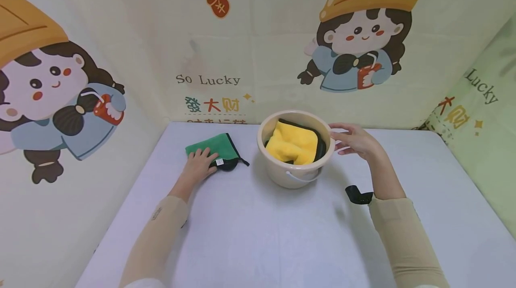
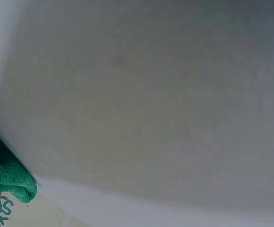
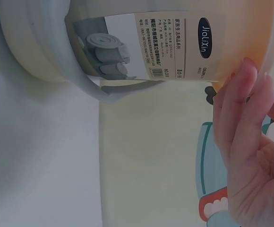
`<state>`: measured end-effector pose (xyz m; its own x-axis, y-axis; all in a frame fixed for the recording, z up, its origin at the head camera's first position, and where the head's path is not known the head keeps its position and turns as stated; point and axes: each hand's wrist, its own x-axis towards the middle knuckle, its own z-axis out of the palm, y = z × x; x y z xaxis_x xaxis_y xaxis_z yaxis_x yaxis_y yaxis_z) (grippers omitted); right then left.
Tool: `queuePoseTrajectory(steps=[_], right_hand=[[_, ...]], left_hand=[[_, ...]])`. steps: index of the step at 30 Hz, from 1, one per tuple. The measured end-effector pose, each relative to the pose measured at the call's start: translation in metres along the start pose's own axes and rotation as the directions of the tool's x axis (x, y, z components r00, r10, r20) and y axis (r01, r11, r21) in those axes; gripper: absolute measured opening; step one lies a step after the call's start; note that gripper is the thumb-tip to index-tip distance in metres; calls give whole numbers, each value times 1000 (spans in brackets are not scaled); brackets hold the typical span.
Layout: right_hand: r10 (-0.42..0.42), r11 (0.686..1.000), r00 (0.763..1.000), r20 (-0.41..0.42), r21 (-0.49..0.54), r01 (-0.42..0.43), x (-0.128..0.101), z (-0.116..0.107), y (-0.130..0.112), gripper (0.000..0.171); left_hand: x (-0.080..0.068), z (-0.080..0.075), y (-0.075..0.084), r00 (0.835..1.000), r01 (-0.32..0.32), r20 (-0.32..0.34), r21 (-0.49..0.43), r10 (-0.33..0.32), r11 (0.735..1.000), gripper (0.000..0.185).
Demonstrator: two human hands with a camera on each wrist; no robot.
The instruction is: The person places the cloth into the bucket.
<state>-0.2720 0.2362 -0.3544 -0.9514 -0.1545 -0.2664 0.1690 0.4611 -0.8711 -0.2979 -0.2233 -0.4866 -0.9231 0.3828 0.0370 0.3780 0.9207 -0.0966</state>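
A folded green towel with black edging, a hanging loop and a small white label lies at the left of the table. My left hand grips its near side, fingers over the top and thumb by the label. In the left wrist view only a corner of the green towel and a bit of finger show. A cream bucket stands upright near the back, with a yellow towel bundled inside. My right hand is at the bucket's right side, fingers extended, fingertips right at the rim.
The bucket's pale handle hangs down its front. A printed label is on the bucket's side. A black wrist camera mount sits by the right sleeve. Behind the white table rises a patterned cloth backdrop.
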Motion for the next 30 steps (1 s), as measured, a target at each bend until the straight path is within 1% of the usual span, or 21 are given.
queuePoseTrajectory(steps=[5, 12, 18, 20, 24, 30], right_hand=[[-6, 1000, 1000, 5, 1, 6, 0, 0, -1, 58], [-2, 1000, 1000, 7, 3, 2, 0, 0, -1, 60], [1, 1000, 1000, 6, 6, -1, 0, 0, 0, 59], [1, 1000, 1000, 4, 7, -1, 0, -1, 0, 59], [0, 1000, 1000, 4, 10, 0, 1, 0, 0, 60], [2, 1000, 1000, 2, 14, -2, 1, -1, 1, 60]], left_hand=[[3, 1, 2, 1000, 21, 3, 13, -22, 1000, 46], [4, -5, 4, 999, 37, 15, 15, -38, 999, 47], [6, -11, 3, 999, 37, -19, 24, -37, 999, 47], [6, -15, 3, 998, 36, -44, 23, -35, 999, 46], [8, -30, 3, 994, 39, -101, 30, -35, 999, 43], [17, -59, 4, 983, 62, -177, 39, -54, 997, 43]])
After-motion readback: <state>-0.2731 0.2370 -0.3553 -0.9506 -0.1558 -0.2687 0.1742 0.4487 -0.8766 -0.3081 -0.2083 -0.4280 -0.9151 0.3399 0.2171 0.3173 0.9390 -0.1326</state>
